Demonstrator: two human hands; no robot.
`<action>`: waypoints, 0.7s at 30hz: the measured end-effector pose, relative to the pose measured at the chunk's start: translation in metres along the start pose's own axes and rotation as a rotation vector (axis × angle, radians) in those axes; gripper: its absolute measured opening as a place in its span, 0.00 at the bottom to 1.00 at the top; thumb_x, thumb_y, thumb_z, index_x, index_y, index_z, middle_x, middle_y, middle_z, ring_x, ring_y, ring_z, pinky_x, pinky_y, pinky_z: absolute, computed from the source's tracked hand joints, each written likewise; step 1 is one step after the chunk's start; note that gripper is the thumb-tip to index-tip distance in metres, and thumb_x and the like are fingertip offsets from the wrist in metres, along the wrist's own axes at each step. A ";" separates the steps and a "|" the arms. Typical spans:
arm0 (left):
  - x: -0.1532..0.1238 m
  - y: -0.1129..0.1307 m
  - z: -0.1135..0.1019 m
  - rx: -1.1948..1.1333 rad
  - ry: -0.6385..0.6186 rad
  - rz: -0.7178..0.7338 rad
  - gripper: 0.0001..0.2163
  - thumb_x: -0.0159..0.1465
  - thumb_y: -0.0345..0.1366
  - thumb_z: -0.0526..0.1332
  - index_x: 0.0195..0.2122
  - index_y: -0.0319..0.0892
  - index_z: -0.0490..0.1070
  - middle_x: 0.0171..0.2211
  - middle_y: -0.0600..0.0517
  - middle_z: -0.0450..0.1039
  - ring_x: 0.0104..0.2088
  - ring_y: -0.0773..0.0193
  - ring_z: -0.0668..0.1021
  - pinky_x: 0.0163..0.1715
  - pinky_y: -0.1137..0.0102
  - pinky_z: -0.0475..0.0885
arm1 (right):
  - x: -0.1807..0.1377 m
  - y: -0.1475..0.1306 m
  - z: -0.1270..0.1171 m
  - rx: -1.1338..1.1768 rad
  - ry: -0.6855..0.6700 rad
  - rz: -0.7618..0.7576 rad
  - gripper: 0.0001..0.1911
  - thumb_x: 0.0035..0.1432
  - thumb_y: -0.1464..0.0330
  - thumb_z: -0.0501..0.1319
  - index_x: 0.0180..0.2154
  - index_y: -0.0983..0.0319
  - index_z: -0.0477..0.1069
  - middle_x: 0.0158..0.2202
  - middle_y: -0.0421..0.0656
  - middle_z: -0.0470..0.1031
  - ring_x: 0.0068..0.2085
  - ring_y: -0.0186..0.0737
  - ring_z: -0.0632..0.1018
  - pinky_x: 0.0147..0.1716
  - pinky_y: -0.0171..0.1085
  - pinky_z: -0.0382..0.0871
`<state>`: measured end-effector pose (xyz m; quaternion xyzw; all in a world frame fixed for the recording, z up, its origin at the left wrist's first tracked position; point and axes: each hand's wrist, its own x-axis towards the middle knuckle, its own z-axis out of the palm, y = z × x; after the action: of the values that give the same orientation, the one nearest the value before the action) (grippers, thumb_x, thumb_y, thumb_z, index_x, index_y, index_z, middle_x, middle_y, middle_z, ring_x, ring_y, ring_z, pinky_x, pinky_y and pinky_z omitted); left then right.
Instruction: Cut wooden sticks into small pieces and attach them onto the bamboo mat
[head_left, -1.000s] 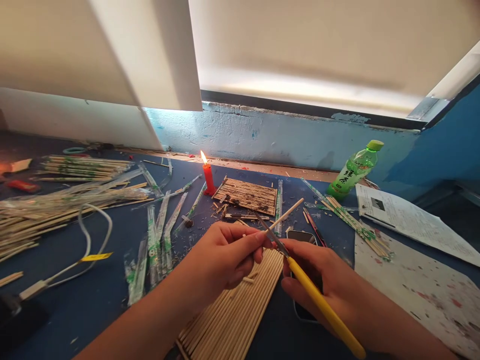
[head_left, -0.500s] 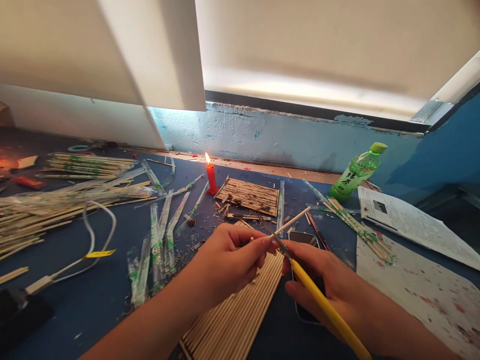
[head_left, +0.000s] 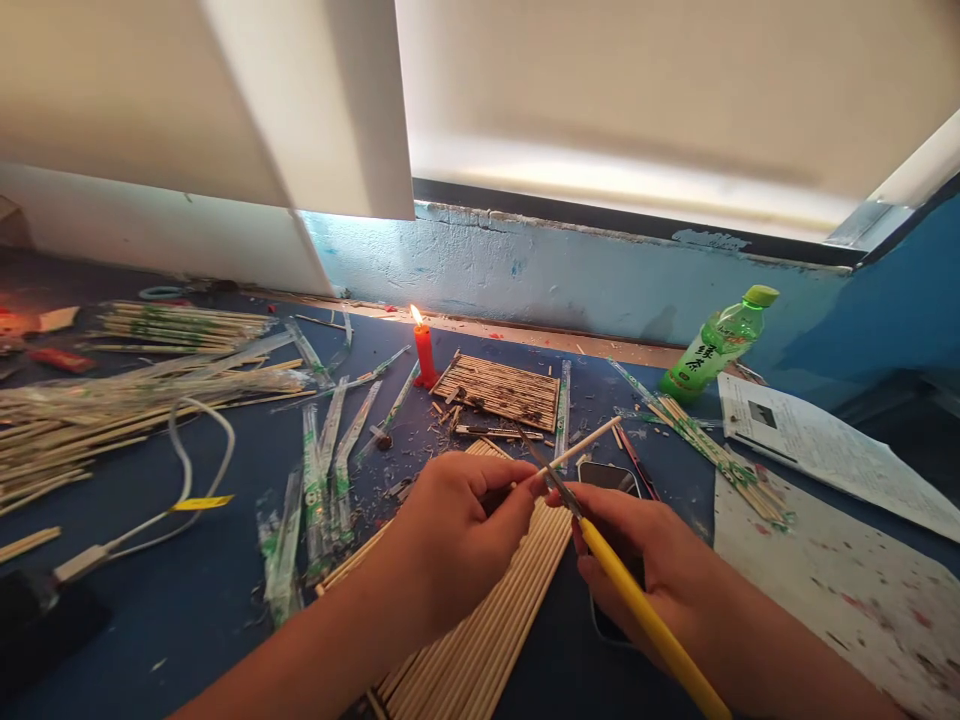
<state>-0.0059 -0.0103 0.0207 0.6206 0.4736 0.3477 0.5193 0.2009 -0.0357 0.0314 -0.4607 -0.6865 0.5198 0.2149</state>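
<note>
My left hand [head_left: 457,525] is closed in a pinch on a thin wooden stick [head_left: 589,443] that points up and to the right. In my right hand [head_left: 645,565] is a yellow-handled knife [head_left: 637,610], fingers wrapped round it, its metal blade laid across the stick just past my left fingertips. Both hands hover above a flat mat of light wooden sticks [head_left: 480,620] lying on the blue table [head_left: 225,600]. A dark phone [head_left: 607,480] lies partly under my right hand.
A lit red candle [head_left: 424,355] stands beside a darker stick panel [head_left: 501,392]. Wrapped chopsticks and loose wrappers [head_left: 150,385] spread over the left. A white cable [head_left: 180,470] loops at left. A green bottle [head_left: 716,345] and printed papers [head_left: 832,450] sit at right.
The view has drifted slightly, so both hands sit a little lower and to the right. The blade stays against the stick and the grip of each hand is unchanged.
</note>
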 end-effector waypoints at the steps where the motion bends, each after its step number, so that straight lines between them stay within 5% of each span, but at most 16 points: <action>1: 0.000 0.000 0.000 -0.010 0.009 0.017 0.14 0.67 0.43 0.62 0.30 0.40 0.82 0.22 0.54 0.67 0.23 0.66 0.62 0.21 0.71 0.57 | 0.001 0.000 0.001 0.021 0.000 0.008 0.13 0.67 0.68 0.64 0.53 0.56 0.76 0.29 0.35 0.70 0.31 0.37 0.72 0.32 0.31 0.71; 8: 0.003 0.003 0.002 -0.231 -0.049 -0.109 0.13 0.67 0.46 0.63 0.33 0.41 0.77 0.19 0.59 0.61 0.17 0.71 0.59 0.15 0.75 0.52 | 0.001 -0.002 0.000 -0.106 0.066 -0.027 0.01 0.65 0.69 0.64 0.40 0.59 0.74 0.29 0.35 0.67 0.29 0.34 0.64 0.26 0.30 0.61; 13: 0.008 0.000 0.005 -0.414 -0.164 -0.202 0.13 0.70 0.44 0.56 0.37 0.41 0.75 0.22 0.57 0.68 0.13 0.74 0.57 0.12 0.75 0.49 | 0.003 0.002 -0.006 -0.162 0.063 -0.062 0.03 0.67 0.70 0.61 0.37 0.59 0.69 0.30 0.35 0.66 0.30 0.34 0.62 0.27 0.32 0.60; 21: 0.004 -0.004 0.001 0.044 -0.060 0.017 0.15 0.73 0.43 0.56 0.31 0.42 0.72 0.24 0.57 0.63 0.26 0.66 0.65 0.26 0.71 0.60 | 0.002 0.001 -0.003 -0.079 0.007 0.014 0.03 0.67 0.71 0.64 0.40 0.58 0.71 0.29 0.33 0.65 0.27 0.32 0.62 0.23 0.28 0.59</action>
<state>-0.0043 -0.0070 0.0165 0.6460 0.4601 0.3229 0.5165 0.2023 -0.0320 0.0314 -0.4755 -0.7025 0.4922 0.1953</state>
